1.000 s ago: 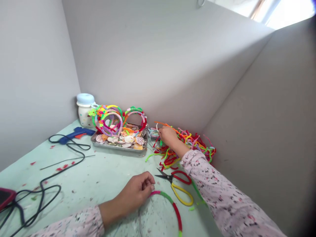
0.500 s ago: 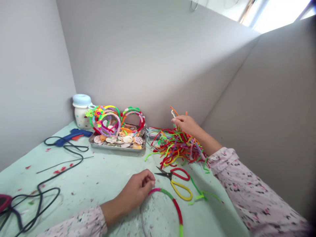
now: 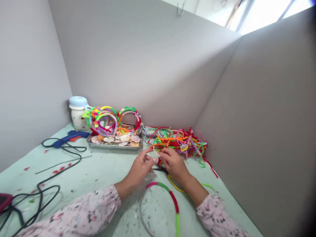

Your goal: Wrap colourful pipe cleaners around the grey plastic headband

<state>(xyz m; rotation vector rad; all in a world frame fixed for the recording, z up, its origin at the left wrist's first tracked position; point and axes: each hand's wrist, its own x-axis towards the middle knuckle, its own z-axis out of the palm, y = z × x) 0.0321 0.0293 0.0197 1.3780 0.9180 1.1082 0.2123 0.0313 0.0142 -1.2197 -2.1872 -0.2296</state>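
In my right hand (image 3: 175,166), thumb and fingers pinch a short white pipe cleaner (image 3: 155,150), bent into a curve. Facing it, my left hand (image 3: 138,168) has its index finger and thumb apart beside the white piece; whether they touch it is unclear. Below both hands a thin headband hoop (image 3: 174,200) lies on the table, wrapped in pink, green, red and lime sections, its left side bare. Scissors (image 3: 174,185) with yellow and red handles lie partly hidden under my right hand.
A pile of coloured pipe cleaners (image 3: 182,140) lies behind my hands. Left of it, a metal tray (image 3: 116,147) holds shells and decorated headbands (image 3: 106,123). Further left are a blue glue gun (image 3: 65,138), its black cord (image 3: 59,172) and a lidded white jar (image 3: 79,115). Grey partitions enclose the table.
My right hand has come back from the pile to the middle with the white pipe cleaner. My left hand has let go of the headband and moved up toward it.
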